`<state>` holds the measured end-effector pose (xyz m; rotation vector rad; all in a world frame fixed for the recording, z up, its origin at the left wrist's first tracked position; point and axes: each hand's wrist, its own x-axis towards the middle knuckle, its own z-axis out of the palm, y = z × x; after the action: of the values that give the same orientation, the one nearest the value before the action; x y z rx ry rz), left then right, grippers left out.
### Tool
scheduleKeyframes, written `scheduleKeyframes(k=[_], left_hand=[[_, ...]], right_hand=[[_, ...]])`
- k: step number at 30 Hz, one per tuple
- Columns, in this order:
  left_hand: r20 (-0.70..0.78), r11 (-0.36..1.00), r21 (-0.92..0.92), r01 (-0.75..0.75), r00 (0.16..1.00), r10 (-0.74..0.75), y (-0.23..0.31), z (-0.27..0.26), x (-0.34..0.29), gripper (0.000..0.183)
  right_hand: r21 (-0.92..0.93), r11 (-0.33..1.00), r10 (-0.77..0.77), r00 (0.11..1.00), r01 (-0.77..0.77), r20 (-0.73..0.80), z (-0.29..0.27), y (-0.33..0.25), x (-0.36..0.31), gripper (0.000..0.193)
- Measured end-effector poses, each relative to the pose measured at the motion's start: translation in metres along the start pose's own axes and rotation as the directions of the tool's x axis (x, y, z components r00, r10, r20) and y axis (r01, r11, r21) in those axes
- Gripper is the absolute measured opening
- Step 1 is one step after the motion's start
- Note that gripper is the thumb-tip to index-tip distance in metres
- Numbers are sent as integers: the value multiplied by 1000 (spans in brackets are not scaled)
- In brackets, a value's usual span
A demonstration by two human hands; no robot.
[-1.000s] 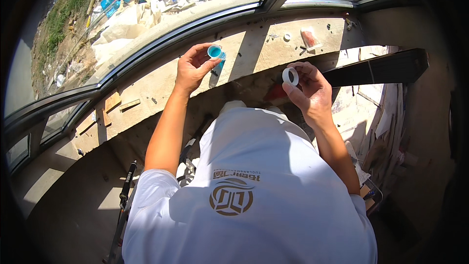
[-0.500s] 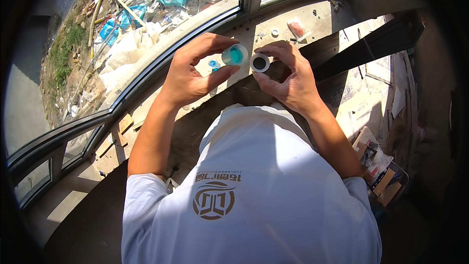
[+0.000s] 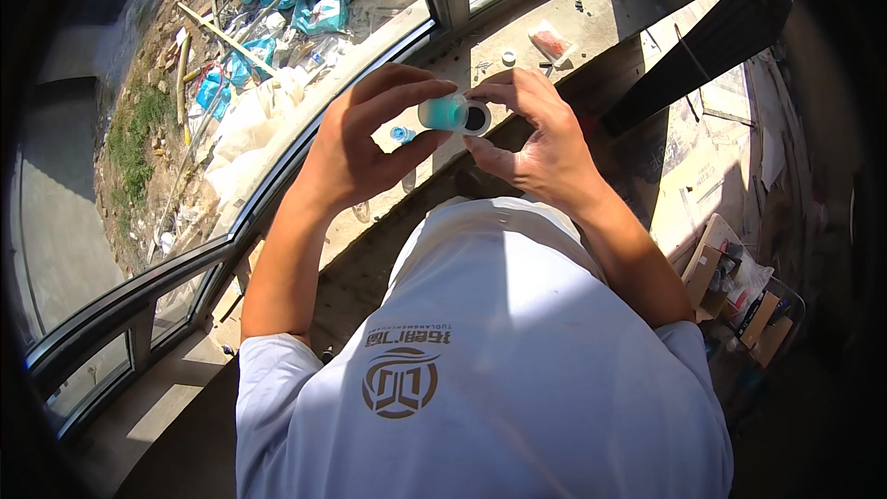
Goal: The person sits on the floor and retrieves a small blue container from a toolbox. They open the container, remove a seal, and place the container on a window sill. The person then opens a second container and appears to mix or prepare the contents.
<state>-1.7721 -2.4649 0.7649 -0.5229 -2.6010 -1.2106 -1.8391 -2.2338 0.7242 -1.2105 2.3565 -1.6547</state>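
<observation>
Between the fingers and thumb of my left hand (image 3: 353, 139) is a small translucent cup (image 3: 443, 113) with teal-blue stuff inside, tipped on its side towards the right. My right hand (image 3: 547, 140) pinches a small round white container (image 3: 483, 119) with a dark opening. The cup's mouth meets or overlaps the container's rim; I cannot tell whether anything flows between them. Below the cup, a little clear bottle with blue in it (image 3: 402, 134) stands on the pale ledge (image 3: 517, 28).
Farther along the ledge lie a white cap (image 3: 508, 57) and a plastic bag with reddish contents (image 3: 551, 41). A dark window frame (image 3: 277, 180) runs along the left, with rubble and blue bags (image 3: 323, 11) outside. A bin of boxes (image 3: 753, 305) sits at the right.
My left hand has tipped the cup further over, and the cup and white container have come together. The whole view has shifted slightly.
</observation>
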Motion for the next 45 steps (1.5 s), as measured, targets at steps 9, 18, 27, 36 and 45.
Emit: scheduleKeyframes(k=[9, 18, 27, 36, 45], left_hand=[[35, 1000, 15, -19, 999, 18, 4, 1, 12, 47], [7, 986, -158, 57, 998, -57, -3, 11, 9, 45], [19, 841, -496, 215, 971, -238, 1, 13, -2, 45], [-57, 813, -561, 156, 973, -226, -2, 12, -15, 47], [-83, 810, -560, 173, 961, -263, -1, 12, -23, 48]], right_hand=[[-9, 999, 53, 998, -53, -25, -5, 0, -1, 36], [-6, 996, 88, 996, -88, -27, -8, 1, -5, 38], [46, 994, 103, 994, -101, -45, -6, 1, -8, 36], [64, 994, 88, 996, -87, -26, -3, -1, -6, 35], [60, 997, 50, 999, -49, -21, -2, -2, -3, 35]])
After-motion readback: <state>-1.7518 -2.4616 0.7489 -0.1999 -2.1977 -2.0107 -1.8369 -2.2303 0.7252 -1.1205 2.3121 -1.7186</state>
